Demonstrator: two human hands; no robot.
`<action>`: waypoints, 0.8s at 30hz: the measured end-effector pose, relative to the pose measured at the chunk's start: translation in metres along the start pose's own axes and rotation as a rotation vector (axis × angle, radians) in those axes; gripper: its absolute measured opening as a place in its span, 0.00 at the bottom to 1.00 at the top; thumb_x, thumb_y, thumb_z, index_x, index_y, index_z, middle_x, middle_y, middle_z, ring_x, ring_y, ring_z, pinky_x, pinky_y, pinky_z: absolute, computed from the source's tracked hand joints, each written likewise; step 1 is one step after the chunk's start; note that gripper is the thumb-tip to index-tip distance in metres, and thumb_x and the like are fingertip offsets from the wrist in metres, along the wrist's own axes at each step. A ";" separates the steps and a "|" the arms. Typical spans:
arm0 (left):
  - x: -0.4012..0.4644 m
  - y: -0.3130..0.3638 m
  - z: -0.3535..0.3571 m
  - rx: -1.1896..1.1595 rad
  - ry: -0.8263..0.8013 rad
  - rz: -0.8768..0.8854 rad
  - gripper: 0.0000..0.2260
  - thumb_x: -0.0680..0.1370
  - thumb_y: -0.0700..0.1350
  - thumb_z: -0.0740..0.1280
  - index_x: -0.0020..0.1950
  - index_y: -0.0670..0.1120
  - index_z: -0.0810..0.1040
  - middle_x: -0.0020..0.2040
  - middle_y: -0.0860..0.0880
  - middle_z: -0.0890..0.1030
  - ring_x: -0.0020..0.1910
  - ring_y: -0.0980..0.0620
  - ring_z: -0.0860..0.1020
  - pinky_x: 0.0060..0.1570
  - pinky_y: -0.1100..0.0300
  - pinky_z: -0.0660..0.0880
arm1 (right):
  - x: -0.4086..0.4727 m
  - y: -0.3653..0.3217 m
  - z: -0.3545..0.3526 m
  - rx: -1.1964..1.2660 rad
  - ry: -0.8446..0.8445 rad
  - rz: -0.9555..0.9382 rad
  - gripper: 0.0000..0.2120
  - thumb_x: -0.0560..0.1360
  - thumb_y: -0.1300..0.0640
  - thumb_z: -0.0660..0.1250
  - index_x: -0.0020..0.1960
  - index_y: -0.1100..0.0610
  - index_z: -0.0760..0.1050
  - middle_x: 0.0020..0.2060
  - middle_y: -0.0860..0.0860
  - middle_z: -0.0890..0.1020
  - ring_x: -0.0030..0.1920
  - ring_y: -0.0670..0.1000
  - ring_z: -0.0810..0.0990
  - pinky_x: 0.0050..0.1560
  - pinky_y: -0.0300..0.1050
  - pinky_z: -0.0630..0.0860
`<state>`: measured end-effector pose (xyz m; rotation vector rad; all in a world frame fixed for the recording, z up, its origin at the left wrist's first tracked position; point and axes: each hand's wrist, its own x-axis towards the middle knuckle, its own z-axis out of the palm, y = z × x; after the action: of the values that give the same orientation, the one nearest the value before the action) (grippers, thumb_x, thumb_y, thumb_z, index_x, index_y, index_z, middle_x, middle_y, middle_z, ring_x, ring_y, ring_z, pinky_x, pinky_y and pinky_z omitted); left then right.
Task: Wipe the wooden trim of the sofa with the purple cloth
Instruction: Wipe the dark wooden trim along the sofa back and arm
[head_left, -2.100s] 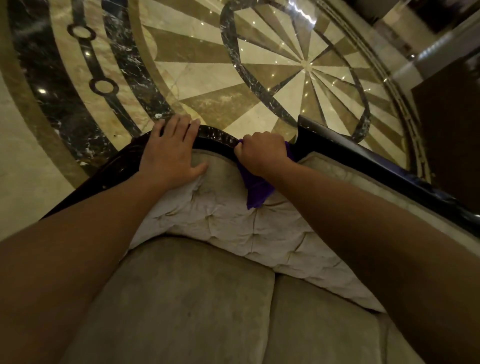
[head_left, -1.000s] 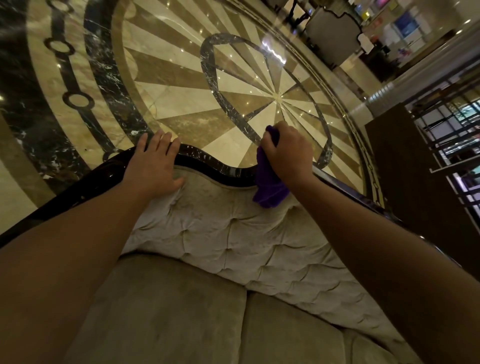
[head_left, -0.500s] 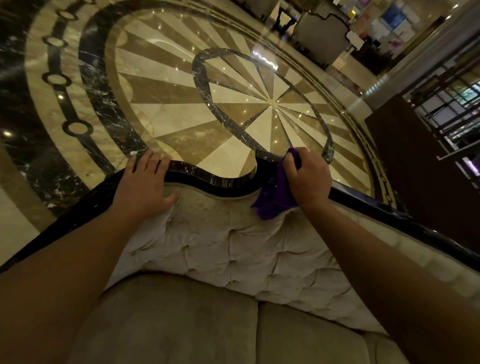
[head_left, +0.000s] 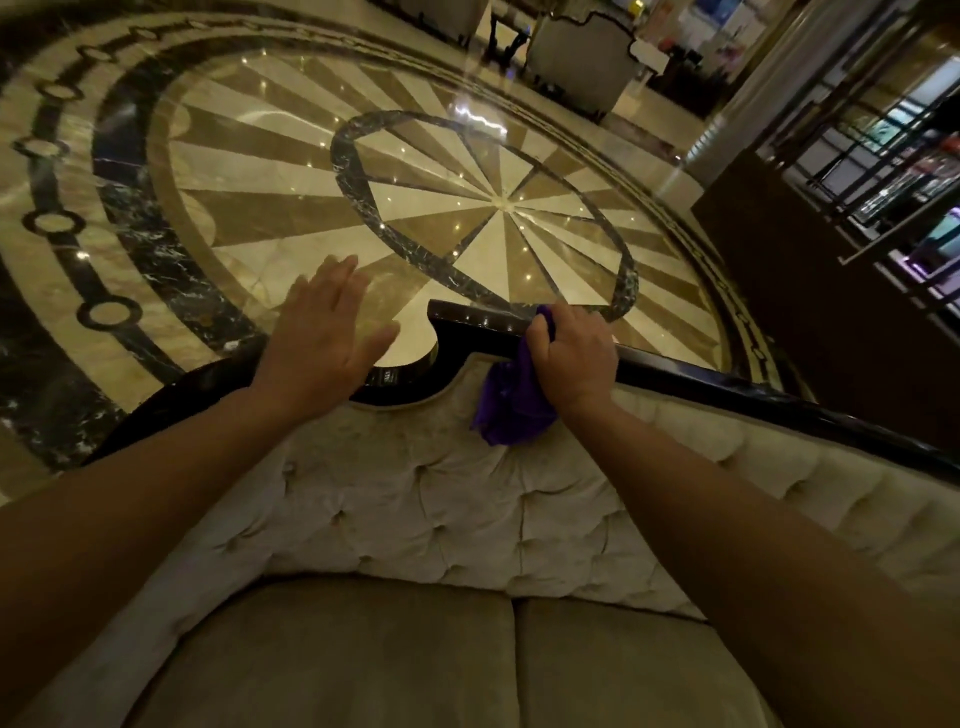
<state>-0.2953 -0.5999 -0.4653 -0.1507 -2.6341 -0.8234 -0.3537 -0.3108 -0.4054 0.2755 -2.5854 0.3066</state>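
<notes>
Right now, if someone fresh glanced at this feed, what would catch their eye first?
Probably the marble floor beyond the sofa, with its big starburst medallion ringed in black. Next, the purple cloth bunched in the right hand, pressed on the raised middle of the dark wooden trim along the sofa back. The left hand is spread open, raised over the trim's lower left curve, above the tufted backrest.

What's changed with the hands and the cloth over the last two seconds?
The right hand has carried the purple cloth rightward along the wooden trim, past the raised step, without letting go. The left hand, earlier resting flat on the trim, has lifted off with fingers spread. The cloth remains bunched in the right hand's grip, hanging over the tufted backrest.
</notes>
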 end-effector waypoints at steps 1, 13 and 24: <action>0.015 0.029 0.002 -0.053 0.026 0.044 0.36 0.82 0.65 0.50 0.79 0.40 0.65 0.81 0.38 0.64 0.82 0.39 0.60 0.79 0.38 0.56 | 0.001 0.000 0.000 0.030 -0.024 0.012 0.14 0.83 0.50 0.61 0.54 0.59 0.80 0.45 0.56 0.83 0.48 0.57 0.79 0.56 0.57 0.77; 0.054 0.131 0.074 0.223 -0.154 -0.059 0.40 0.78 0.71 0.36 0.80 0.52 0.66 0.80 0.44 0.68 0.80 0.41 0.62 0.78 0.41 0.54 | 0.011 0.056 -0.025 0.182 -0.197 -0.043 0.15 0.83 0.46 0.61 0.52 0.57 0.78 0.42 0.51 0.79 0.42 0.53 0.78 0.41 0.49 0.73; 0.055 0.132 0.074 0.346 -0.185 -0.094 0.41 0.78 0.75 0.37 0.80 0.53 0.65 0.79 0.41 0.68 0.81 0.40 0.61 0.80 0.40 0.51 | 0.031 0.134 -0.062 0.153 -0.332 0.201 0.18 0.83 0.46 0.64 0.67 0.54 0.77 0.62 0.54 0.79 0.61 0.54 0.77 0.58 0.53 0.78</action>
<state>-0.3420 -0.4494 -0.4306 -0.0104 -2.9289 -0.3844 -0.3848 -0.1701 -0.3589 0.1274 -2.9285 0.5754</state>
